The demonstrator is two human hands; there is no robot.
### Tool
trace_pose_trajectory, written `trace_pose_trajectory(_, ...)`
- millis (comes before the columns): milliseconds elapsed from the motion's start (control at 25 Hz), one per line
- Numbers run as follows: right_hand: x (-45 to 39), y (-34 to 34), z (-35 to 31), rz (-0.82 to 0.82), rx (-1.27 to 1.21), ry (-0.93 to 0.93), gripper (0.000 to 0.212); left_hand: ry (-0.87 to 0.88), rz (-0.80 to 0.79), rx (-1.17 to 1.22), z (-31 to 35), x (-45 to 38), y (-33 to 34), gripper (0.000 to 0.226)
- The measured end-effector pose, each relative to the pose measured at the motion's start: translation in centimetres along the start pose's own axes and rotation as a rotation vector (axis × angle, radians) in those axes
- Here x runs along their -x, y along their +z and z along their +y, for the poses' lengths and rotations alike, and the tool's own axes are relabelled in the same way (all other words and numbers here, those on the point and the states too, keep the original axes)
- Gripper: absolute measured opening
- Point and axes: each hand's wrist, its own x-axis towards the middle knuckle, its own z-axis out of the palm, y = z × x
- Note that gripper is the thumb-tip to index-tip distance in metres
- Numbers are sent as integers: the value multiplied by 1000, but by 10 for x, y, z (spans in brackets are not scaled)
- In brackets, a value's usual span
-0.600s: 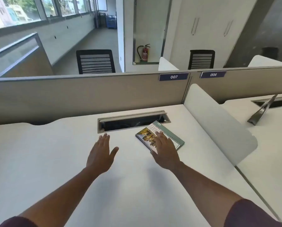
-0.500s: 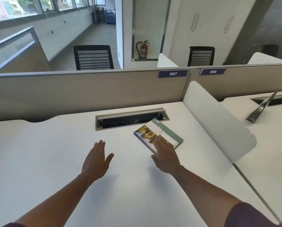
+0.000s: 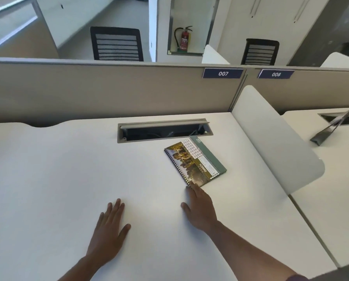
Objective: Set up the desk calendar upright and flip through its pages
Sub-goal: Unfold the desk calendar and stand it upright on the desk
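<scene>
A spiral-bound desk calendar (image 3: 195,160) lies flat on the white desk (image 3: 68,179), showing a landscape photo, a date grid and the word MARCH; its wire binding faces left. My right hand (image 3: 200,207) rests palm down on the desk just in front of it, fingertips touching the calendar's near corner, holding nothing. My left hand (image 3: 109,226) lies flat on the desk further left, fingers slightly apart, well clear of the calendar.
An open cable tray slot (image 3: 163,129) sits in the desk just behind the calendar. A beige partition (image 3: 108,88) closes the back, a white curved divider (image 3: 275,136) the right side. A neighbouring desk (image 3: 342,169) lies beyond it.
Both hands have slid back toward me. My right hand has come off the calendar's top and now only touches its near corner. The calendar has stayed flat in place.
</scene>
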Motion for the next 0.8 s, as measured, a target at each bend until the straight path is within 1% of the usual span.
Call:
trace_pose_trajectory(80,15,9,-30,3,-3,-36,65,-10,30,22,-1,10,4,98)
trace_pose_trajectory(160,30,19,-63,-33,-62,-134,66,-10,40,41,1,12,5,97)
trace_pose_trajectory(240,41,30,-98,-133,-153,-276,65,-9,26,74,2,14,2,96)
trace_pose_trajectory(320,44,37,-126,-267,-257,-374,59,-12,1,96,1,16,-1,83)
trace_pose_trajectory(360,43,38,-137,-305,-322,-390,54,-12,-7,113,-2,18,-3,77)
trace_pose_trajectory(400,42,37,-143,-293,-386,-379,49,-4,-7,134,-5,21,-5,73)
trace_pose_trajectory(440,38,34,-147,-243,-441,-349,42,9,-3,150,-9,23,-7,71)
trace_pose_trajectory(520,27,25,-144,-80,-492,-281,32,37,1,153,-14,27,-11,69)
trace_pose_trajectory(560,18,20,-139,-14,-477,-254,28,42,7,149,-15,29,-13,68)
trace_pose_trajectory(640,-3,9,-124,59,-372,-222,23,14,33,148,-11,28,-15,65)
trace_pose_trajectory(720,-25,-2,-107,41,-228,-180,29,-61,74,149,-6,26,-17,62)
trace_pose_trajectory(800,-42,-9,-90,-30,-82,-115,42,-97,100,96,-3,21,-20,58)
